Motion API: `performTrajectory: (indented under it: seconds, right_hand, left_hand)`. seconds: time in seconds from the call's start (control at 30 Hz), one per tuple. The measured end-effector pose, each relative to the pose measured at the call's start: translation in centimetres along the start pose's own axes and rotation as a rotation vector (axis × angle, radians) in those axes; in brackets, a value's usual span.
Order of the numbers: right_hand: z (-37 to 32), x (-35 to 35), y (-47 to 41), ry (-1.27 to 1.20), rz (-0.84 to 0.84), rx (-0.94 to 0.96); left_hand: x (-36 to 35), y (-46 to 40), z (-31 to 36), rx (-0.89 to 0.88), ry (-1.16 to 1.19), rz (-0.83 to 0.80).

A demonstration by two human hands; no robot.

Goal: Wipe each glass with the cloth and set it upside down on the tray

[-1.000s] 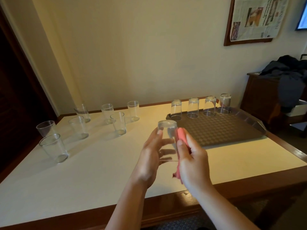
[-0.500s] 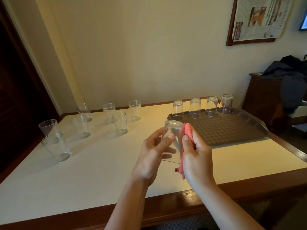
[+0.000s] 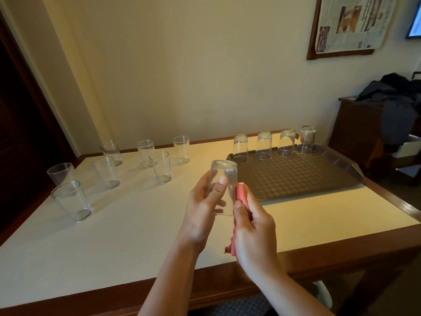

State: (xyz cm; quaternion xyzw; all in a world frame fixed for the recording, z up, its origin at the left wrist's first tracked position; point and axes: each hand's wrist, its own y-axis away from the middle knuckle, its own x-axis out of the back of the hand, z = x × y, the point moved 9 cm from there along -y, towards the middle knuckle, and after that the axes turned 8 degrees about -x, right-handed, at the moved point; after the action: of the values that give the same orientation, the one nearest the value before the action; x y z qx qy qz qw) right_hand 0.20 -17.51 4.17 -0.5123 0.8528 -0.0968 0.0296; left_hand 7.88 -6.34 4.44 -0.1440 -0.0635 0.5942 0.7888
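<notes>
Both hands work over the table's near edge; left hand curls round the inverted glass, right hand pinches the cloth against its side; best to turn the glass steadily, then set it rim-down on the tray beyond.

Your left hand is raised, its fingers curled round an upturned glass. Your right hand sits just beside it, pinching a pink cloth against the glass's side.

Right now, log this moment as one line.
left hand holds inverted glass | right hand presses pink cloth on it | tray: four glasses upside down | seven upright on table
</notes>
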Motion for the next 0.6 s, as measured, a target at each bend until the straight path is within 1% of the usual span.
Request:
performTrajectory:
  seconds: [0.1, 0.13, 0.17, 0.23, 0.3, 0.37, 0.43, 0.47, 0.53, 0.6]
  right_hand:
    - [0.3, 1.0, -2.4, -0.036, 0.057, -0.083]
    - [0.4, 1.4, -3.1, -0.057, 0.075, -0.107]
    - [0.3, 1.6, -3.2, -0.077, 0.081, -0.107]
    - [0.0, 1.2, -2.2, -0.067, 0.076, -0.058]
    - [0.1, 0.3, -0.3, -0.037, 0.045, -0.015]
    - [0.5, 0.1, 0.0, -0.020, 0.044, -0.007]
    - [0.7, 1.0, -1.7, -0.005, 0.078, -0.034]
    - [0.6, 1.4, -2.5, -0.009, 0.090, -0.048]
    - [0.0, 1.7, -3.2, -0.041, 0.091, -0.045]
    - [-0.6, 1.2, -2.2, -0.068, 0.071, -0.028]
  left_hand:
    - [-1.3, 0.2, -0.3, 0.092, 0.014, -0.134]
    - [-1.4, 0.2, -0.2, 0.089, 0.004, -0.149]
    - [-1.3, 0.0, 0.0, 0.067, 0.006, -0.140]
    - [-0.8, -0.3, 0.6, 0.024, 0.025, -0.065]
    - [-0.2, -0.4, 0.8, 0.001, -0.028, 0.001]
    - [-0.5, -0.2, 0.0, 0.042, -0.024, -0.026]
    - [-1.2, 0.3, -0.9, 0.137, 0.022, -0.119]
    - [-1.4, 0.4, -1.1, 0.155, 0.025, -0.157]
    - [-1.5, 0.4, -1.0, 0.122, 0.030, -0.178]
    - [-1.1, -0.1, 0.1, 0.061, 0.057, -0.118]
